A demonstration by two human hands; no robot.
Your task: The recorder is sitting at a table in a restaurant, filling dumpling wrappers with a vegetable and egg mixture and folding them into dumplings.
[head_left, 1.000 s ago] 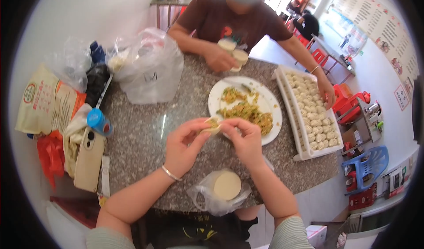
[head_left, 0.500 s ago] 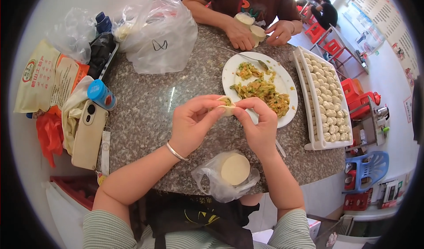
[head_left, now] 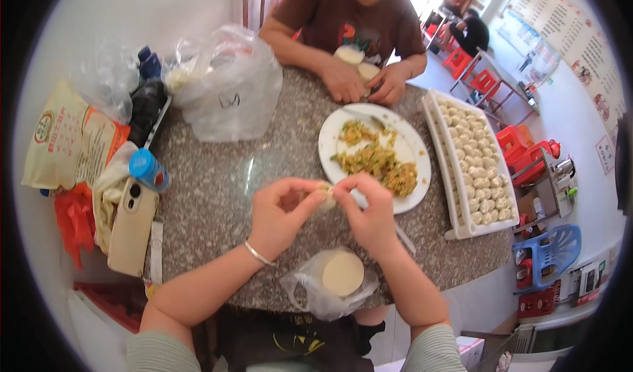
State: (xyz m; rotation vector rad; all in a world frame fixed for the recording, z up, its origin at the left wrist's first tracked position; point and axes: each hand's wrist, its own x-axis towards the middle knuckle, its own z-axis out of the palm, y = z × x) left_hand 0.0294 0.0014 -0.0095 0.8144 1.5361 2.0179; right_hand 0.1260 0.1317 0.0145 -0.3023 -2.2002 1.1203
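Note:
A small dumpling (head_left: 326,199) is pinched between my two hands above the table. My left hand (head_left: 282,212) grips its left side with thumb and fingers, and my right hand (head_left: 364,208) presses the dough edge on the right. Fingers partly cover the dumpling. Just beyond my right hand lies a white oval plate (head_left: 418,149) of chopped yellow-green filling (head_left: 379,164), with a spoon (head_left: 377,121) resting on it. Close to me, a stack of round dough wrappers (head_left: 343,274) sits in a clear plastic bag (head_left: 304,283).
A white tray (head_left: 445,174) of pleated dumplings (head_left: 480,174) stands on the right. Across the table, a person's hands (head_left: 349,85) hold wrappers. On the left are a plastic bag (head_left: 227,111), a blue-lidded canister (head_left: 149,169) and a phone (head_left: 134,230). A blue chair (head_left: 550,256) stands beyond the table.
The dumpling's top was open with filling showing; now its edge looks gathered between my fingers. The view has shifted, so the table things sit lower and more of the person opposite shows.

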